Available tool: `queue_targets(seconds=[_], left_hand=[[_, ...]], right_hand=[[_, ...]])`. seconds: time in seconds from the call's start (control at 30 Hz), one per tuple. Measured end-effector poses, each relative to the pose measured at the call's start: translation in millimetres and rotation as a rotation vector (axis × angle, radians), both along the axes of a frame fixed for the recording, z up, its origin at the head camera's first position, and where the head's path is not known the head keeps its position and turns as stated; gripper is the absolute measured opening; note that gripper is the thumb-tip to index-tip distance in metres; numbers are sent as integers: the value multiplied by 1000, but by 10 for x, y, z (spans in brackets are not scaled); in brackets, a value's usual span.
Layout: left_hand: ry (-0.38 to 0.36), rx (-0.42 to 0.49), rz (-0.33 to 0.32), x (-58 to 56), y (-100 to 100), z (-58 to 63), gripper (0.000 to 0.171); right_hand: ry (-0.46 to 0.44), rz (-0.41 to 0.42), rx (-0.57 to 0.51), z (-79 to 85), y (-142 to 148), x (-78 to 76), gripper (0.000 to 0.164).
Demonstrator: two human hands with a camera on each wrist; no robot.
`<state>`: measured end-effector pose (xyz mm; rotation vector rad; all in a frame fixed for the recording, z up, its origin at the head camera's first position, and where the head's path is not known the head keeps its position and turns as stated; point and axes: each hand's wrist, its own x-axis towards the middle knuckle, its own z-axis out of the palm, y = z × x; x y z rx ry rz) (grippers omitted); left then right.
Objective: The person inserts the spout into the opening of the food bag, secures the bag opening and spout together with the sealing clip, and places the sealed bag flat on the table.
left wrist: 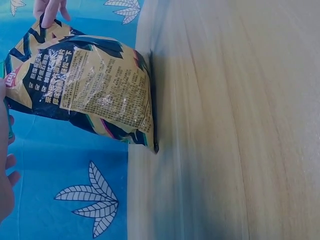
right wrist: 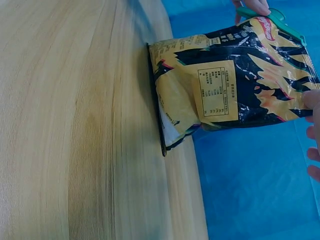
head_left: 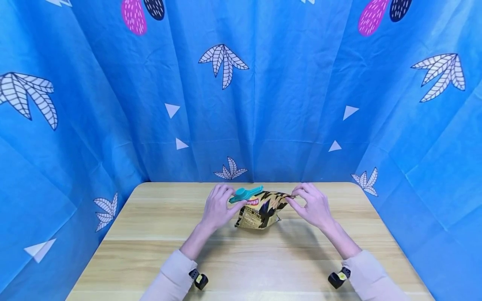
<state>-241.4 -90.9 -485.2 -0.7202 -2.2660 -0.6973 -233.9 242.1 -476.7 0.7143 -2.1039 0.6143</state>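
Observation:
A gold and black chip bag (head_left: 260,216) is held upright between both hands near the table's far side, its bottom edge at the tabletop. Along the left part of its top edge lies a teal bag clip (head_left: 246,194), also visible as a green strip (right wrist: 280,22) in the right wrist view. My left hand (head_left: 219,205) pinches the clip and the bag's top left corner between thumb and fingers. At the opposite top corner, my right hand (head_left: 312,205) pinches the bag's edge. Whether the clip is fully closed cannot be told.
The pale wooden table (head_left: 241,267) has rounded far corners. Blue patterned curtains (head_left: 286,104) surround it at the back and both sides. A small black camera is strapped on each sleeve cuff.

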Motion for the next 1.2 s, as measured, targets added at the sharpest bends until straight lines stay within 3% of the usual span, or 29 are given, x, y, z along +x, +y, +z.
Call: queue_targets(seconds=[0.23,0.57,0.73,1.0,1.2], left_hand=[[7,4,41,19,1,-19,64],[67,-34,59,18,-31,-9,61],[94,-44,53,18,-67,7,63],[74,-17,27,33,-118,-7,58],[80,-25,28,81,-150,-25,66]], right_hand=[[52,21,0,5,-28,14,16],[64,28,4,18,-48,83,24],[80,38,-1,29,-75,97,24],[75,63,-9,76,-141,164,30],[89,90,-37,54,-180,202,34]])
